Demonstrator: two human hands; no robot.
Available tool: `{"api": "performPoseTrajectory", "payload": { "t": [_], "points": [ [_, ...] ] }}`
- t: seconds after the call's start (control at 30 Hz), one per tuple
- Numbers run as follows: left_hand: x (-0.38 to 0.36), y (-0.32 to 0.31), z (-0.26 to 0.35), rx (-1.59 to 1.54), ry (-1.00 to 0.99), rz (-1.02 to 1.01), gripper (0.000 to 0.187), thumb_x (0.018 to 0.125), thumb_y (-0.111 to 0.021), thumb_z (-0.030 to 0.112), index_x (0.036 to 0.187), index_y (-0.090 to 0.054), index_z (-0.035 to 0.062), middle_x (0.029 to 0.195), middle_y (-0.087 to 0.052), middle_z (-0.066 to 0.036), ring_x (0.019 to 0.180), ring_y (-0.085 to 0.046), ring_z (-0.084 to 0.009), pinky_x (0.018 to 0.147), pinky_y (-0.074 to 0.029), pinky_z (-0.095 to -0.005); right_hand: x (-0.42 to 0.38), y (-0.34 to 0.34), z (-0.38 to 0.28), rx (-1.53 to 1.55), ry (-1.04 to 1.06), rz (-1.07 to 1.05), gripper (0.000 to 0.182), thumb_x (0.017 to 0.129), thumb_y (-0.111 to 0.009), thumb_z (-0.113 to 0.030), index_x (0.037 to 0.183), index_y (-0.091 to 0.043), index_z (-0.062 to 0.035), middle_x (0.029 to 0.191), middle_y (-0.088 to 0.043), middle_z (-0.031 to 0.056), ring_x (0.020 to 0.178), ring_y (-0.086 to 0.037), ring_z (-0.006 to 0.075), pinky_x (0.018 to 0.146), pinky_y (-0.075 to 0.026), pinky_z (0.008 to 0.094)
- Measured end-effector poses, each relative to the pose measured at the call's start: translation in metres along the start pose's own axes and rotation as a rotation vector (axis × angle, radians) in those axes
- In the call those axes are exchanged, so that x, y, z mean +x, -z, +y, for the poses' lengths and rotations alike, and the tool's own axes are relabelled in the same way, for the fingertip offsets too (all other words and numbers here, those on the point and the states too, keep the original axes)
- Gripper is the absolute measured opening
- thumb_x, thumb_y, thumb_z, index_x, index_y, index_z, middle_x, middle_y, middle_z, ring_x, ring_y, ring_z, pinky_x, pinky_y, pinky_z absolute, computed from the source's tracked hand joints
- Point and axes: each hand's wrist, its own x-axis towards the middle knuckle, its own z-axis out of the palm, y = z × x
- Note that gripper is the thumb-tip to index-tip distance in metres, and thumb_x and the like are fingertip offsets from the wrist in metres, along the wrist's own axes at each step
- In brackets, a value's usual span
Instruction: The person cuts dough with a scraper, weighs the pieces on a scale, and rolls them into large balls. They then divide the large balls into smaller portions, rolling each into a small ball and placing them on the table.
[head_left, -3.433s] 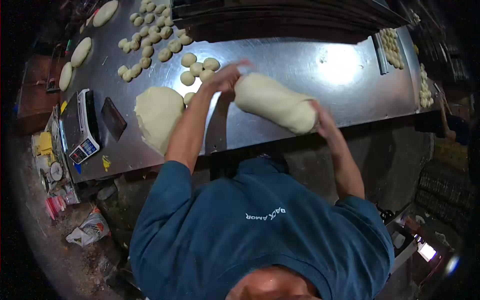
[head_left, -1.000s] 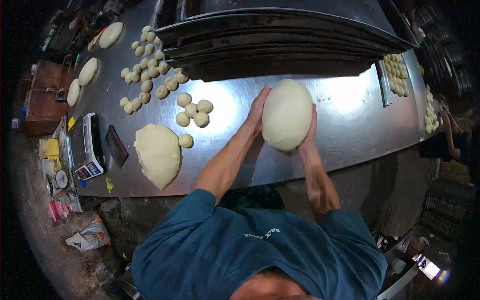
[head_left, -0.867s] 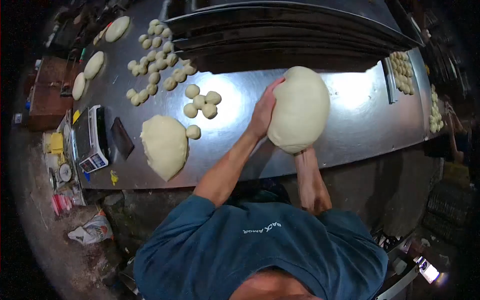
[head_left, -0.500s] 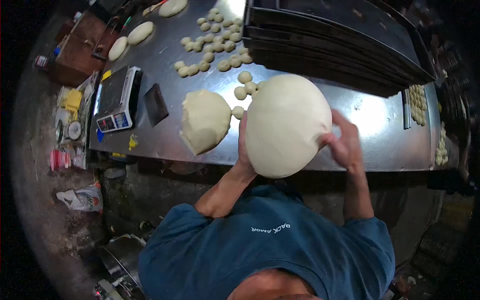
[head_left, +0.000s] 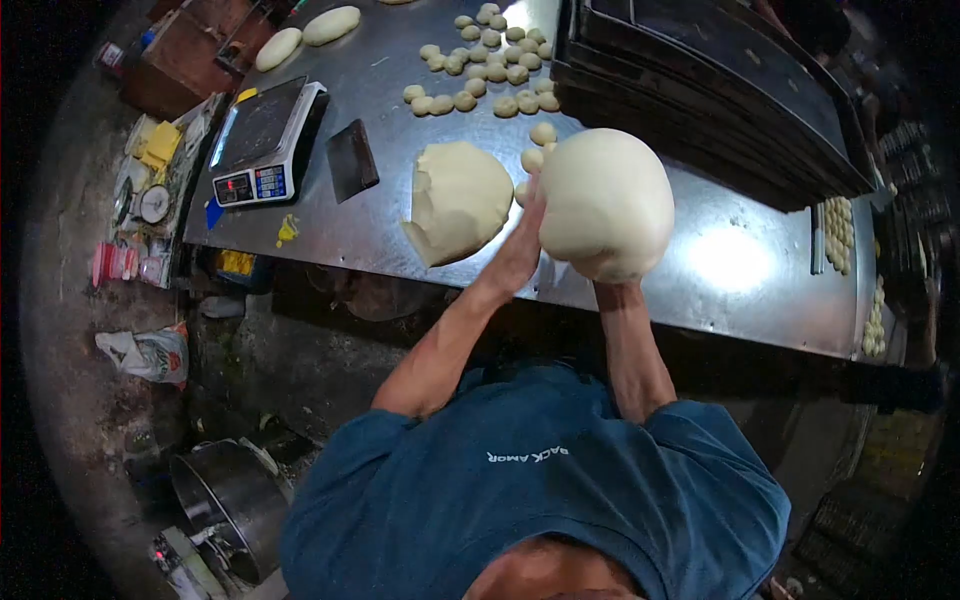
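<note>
Soft, heavy-looking large dough ball wants broad palms

On the left, a digital scale and a flat dark slab lie on the metal table. Next comes a cut dough piece, ragged along its left edge and spread low, which suggests slack, yielding stuff. Small dough balls sit on the far side. The left hand lies open, nearly flat, against the left side of the large dough ball, not closed round it. The ball is above the table's near part, apparently raised, with a fold on its near underside. It likely sags and dents under fingertips, and the fold looks readiest to tear, so hold it low, palms spread beneath and beside. The right hand goes under the dough; its fingers are hidden, so I cannot tell how open they are. Farther right, dark trays stand stacked.
</note>
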Motion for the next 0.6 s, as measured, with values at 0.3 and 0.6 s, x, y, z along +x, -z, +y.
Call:
{"api": "performPoseTrajectory", "payload": {
  "t": [0.3, 0.6],
  "points": [
    [-0.001, -0.046, 0.023, -0.476, -0.162, 0.178, 0.050, 0.091, -0.053, 0.031, 0.132, -0.043, 0.0049, 0.132, -0.048, -0.011, 0.122, -0.047, -0.0253, 0.098, -0.042, -0.0438, -0.019, -0.046, -0.084, -1.737, 0.437, -0.520, 0.075, 0.084, -0.052, -0.051, 0.140, -0.034, -0.0047, 0.135, -0.041, 0.0221, 0.120, -0.045, 0.0295, 0.103, -0.032, 0.0420],
    [0.088, -0.123, -0.062, 0.192, -0.216, 0.255, 0.047, 0.089, -0.053, 0.034, 0.124, -0.052, 0.0027, 0.133, -0.047, -0.014, 0.119, -0.050, -0.0292, 0.097, -0.043, -0.0434, -0.023, 0.013, -0.133, -1.045, 0.543, -0.330, 0.073, 0.093, -0.035, -0.054, 0.139, -0.026, 0.0030, 0.136, -0.038, 0.0196, 0.123, -0.041, 0.0305, 0.103, -0.033, 0.0434]
  ]
}}
